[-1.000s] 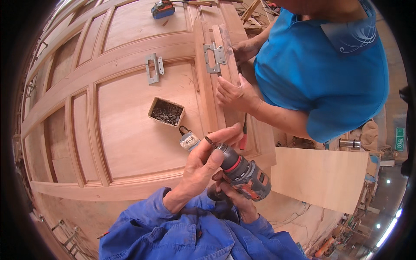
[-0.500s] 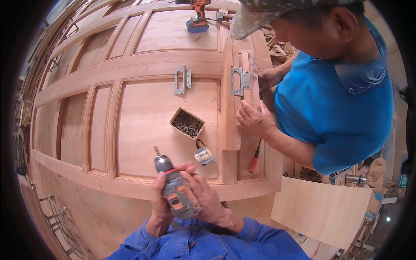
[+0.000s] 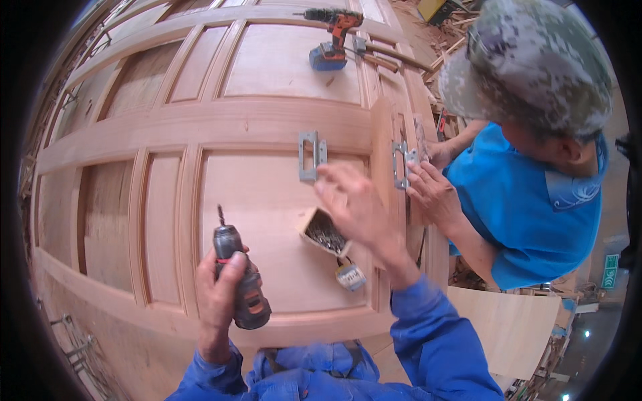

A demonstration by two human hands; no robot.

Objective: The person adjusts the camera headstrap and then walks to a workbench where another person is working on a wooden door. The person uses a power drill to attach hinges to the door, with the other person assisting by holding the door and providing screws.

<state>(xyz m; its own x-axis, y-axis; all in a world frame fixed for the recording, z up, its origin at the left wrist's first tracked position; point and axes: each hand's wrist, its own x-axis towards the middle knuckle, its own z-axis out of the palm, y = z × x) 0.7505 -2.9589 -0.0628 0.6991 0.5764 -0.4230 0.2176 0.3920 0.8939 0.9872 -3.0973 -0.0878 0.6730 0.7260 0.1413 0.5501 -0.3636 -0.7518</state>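
My left hand grips a dark cordless screwdriver with orange trim, its bit pointing up over a large panelled wooden door that lies flat. My right hand, blurred and with fingers spread, hovers above a small open box of screws and just below a grey metal bracket lying on the door. It holds nothing.
A person in a blue shirt and camouflage cap stands at the right, hands on a second metal bracket on an upright wooden strip. An orange drill and a hammer lie at the door's far end. A small tape measure lies near the screw box.
My right hand has let go of the screwdriver and reached forward over the screw box. My left hand now holds the tool alone, further left. The view has shifted right and up.
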